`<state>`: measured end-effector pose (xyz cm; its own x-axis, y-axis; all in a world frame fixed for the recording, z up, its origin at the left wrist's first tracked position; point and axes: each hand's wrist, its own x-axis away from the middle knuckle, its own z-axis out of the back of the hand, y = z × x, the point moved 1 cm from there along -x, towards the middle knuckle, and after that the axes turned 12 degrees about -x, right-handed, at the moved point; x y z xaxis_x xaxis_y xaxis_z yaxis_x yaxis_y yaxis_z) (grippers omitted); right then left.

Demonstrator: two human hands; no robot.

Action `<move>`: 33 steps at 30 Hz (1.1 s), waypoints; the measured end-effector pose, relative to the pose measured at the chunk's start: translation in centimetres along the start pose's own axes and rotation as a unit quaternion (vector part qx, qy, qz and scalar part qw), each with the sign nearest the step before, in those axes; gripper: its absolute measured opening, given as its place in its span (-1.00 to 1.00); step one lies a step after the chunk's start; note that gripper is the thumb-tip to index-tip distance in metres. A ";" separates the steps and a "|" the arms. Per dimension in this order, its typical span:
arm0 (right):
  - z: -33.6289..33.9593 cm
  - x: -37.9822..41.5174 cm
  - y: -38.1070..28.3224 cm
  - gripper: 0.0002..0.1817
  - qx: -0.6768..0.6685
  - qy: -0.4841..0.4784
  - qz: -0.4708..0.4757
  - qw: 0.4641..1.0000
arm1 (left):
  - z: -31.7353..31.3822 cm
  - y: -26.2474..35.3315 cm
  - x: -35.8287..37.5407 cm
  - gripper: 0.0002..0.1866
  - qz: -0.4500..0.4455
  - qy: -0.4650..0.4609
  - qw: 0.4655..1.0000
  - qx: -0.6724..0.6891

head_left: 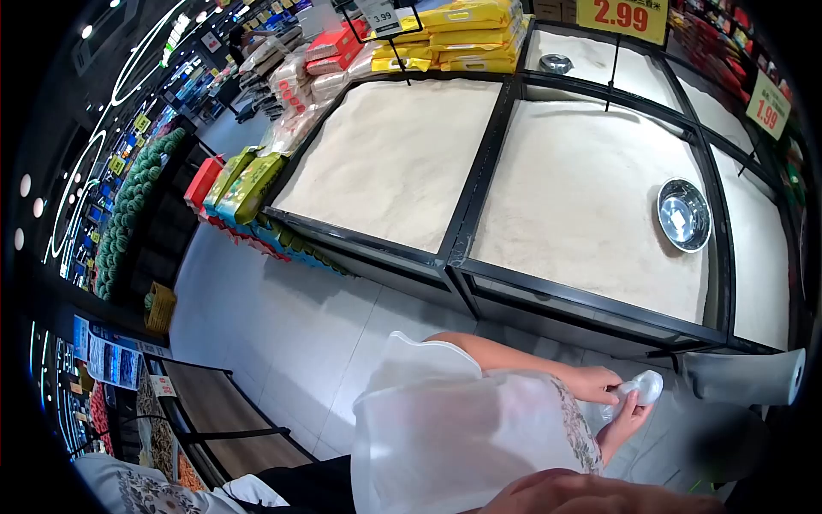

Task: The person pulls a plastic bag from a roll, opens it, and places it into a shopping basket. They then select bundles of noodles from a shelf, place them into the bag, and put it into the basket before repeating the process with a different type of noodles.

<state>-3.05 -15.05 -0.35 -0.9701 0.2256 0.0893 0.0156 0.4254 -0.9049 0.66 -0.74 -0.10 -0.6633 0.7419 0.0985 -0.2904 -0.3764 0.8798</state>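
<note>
- Nearest the camera, along the bottom edge right of centre, part of a forearm (591,495) is seen; which arm it belongs to cannot be told.
- Just above it, a thin translucent plastic bag (454,445) is held in front of the body, filling the lower middle of the frame.
- At the bag's right end, two hands meet. The upper hand (595,383), taken to be the left hand, is closed with its fingers (613,391) pinching the bunched bag mouth (644,388).
- The lower hand (625,426), taken to be the right hand, is cupped beneath the same twist, its fingers curled onto it.
- The bag's long axis runs leftward from the fingers; both hands are equally close to the bunched end.
- To the right, a roll of bags (745,377) is mounted at the bin's corner.
- Beyond, black-framed bulk bins (458,248) of pale grain are laid out; a steel bowl (683,215) rests on the grain at the right.
- Farther, yellow sacks (471,26), price signs (622,15) and aisle shelves in the upper left are visible.
</note>
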 end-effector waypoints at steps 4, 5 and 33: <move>0.9 1.0 2.0 -0.62 0.004 0.087 0.030 0.996 | -1.0 -3.0 0.7 -0.59 0.037 0.002 0.998 0.043; 1.5 0.2 0.8 -0.63 0.007 0.116 0.046 0.992 | -1.5 -3.1 -1.1 -0.62 0.022 0.008 1.000 0.012; 35.0 13.9 -9.0 -0.66 -0.111 0.555 0.213 0.796 | -34.6 15.8 -26.9 -0.64 -0.240 -0.469 0.845 -0.092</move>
<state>-25.15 -46.43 -5.49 -0.0548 0.9744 0.2180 0.4477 0.2191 -0.8669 -9.94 -45.81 -4.95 0.3743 0.9146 0.1528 -0.5310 0.0763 0.8439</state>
